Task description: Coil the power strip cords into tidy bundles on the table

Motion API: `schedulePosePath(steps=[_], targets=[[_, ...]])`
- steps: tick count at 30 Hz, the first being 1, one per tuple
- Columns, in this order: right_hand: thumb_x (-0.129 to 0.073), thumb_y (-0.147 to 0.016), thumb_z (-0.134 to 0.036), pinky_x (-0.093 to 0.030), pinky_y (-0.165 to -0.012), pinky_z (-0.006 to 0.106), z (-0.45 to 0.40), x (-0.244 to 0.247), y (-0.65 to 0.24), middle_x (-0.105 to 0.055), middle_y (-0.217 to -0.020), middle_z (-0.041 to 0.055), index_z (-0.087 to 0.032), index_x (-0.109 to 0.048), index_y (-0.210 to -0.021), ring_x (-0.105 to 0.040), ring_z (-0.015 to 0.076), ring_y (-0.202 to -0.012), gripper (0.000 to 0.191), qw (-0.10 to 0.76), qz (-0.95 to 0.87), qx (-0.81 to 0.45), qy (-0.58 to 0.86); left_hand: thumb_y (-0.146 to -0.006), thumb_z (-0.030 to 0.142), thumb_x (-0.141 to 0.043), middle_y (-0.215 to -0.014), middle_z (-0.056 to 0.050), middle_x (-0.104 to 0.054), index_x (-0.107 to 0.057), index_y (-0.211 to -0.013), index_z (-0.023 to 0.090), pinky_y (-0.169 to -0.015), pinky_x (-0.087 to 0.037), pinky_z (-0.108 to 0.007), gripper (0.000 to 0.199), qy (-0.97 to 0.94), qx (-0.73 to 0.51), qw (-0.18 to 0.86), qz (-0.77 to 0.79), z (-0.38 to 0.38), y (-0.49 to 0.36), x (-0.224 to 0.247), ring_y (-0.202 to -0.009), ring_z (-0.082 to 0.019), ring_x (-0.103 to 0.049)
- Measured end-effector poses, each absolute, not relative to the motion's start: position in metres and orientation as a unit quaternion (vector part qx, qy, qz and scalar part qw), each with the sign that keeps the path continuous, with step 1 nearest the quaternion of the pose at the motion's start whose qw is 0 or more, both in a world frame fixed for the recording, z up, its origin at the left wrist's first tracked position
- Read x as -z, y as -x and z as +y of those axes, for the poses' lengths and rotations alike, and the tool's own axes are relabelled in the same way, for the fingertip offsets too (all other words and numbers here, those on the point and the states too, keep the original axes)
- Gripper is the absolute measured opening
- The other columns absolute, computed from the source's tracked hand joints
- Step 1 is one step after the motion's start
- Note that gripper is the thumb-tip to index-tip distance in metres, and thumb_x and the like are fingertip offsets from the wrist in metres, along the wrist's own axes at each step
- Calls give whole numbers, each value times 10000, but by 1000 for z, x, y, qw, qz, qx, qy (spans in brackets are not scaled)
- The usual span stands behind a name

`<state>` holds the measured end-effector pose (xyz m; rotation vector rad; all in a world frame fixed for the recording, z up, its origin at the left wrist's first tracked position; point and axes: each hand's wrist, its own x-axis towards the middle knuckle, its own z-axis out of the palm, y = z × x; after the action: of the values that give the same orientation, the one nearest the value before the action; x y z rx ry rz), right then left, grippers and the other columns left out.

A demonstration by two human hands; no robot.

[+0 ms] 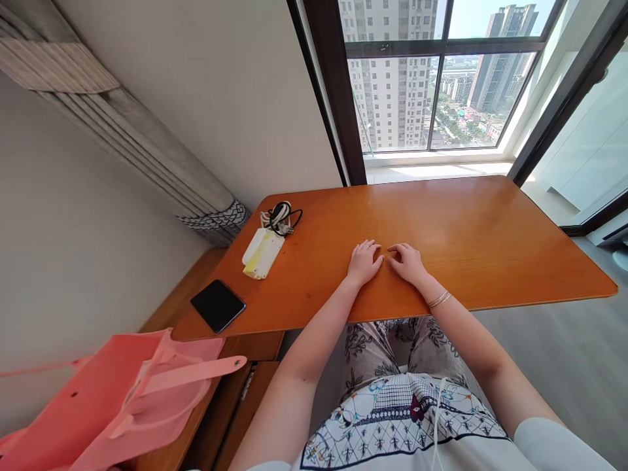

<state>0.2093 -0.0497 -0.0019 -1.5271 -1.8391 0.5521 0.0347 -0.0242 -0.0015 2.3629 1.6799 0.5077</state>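
My left hand [364,263] rests palm down on the orange-brown wooden table [466,242], its fingers stretched out and holding nothing. Just to its right lies my right hand [406,263], also on the tabletop, with fingers loosely extended and a thin bracelet [439,299] round the wrist. A small gap separates the two hands. Left of them is a white power strip [265,255] with a yellowish part, and bundled white and black cables [281,218] lie at its far end. Nearer the left edge, a tablet or large phone [218,306] lies flat with a dark screen.
A pink bag [132,399] with a strap sits at the lower left on a wooden cabinet [250,392]. Behind the table stand a dark-framed window [444,47] and a grey wall. A gathered curtain [161,157] hangs at the left. Grey floor [554,353] shows at the right.
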Motion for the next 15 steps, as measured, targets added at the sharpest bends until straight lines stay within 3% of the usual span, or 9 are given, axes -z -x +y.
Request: schedulePosePath(steps=[9, 15], targets=[[-713, -883, -268, -474, -1085, 466, -53, -11, -241, -671, -1250, 106, -253, -678, -1221, -625, 276, -1211, 340, 296, -781, -200, 512, -954, 314, -554, -1516, -124, -586, -659, -1282, 206, -1264, -325, -527, 361, -804, -180, 94, 558, -27, -30, 5, -1473, -306, -476], [-609, -911, -181, -519, -1010, 424, -45, -9, -267, -697, -1105, 95, -226, -710, -1100, -664, 241, -1059, 219, 354, -764, -173, 511, -959, 340, -548, -1529, -119, -572, -645, -1304, 209, -1280, -300, -522, 382, -804, -176, 107, 557, -27, -28, 5, -1489, -301, -456]])
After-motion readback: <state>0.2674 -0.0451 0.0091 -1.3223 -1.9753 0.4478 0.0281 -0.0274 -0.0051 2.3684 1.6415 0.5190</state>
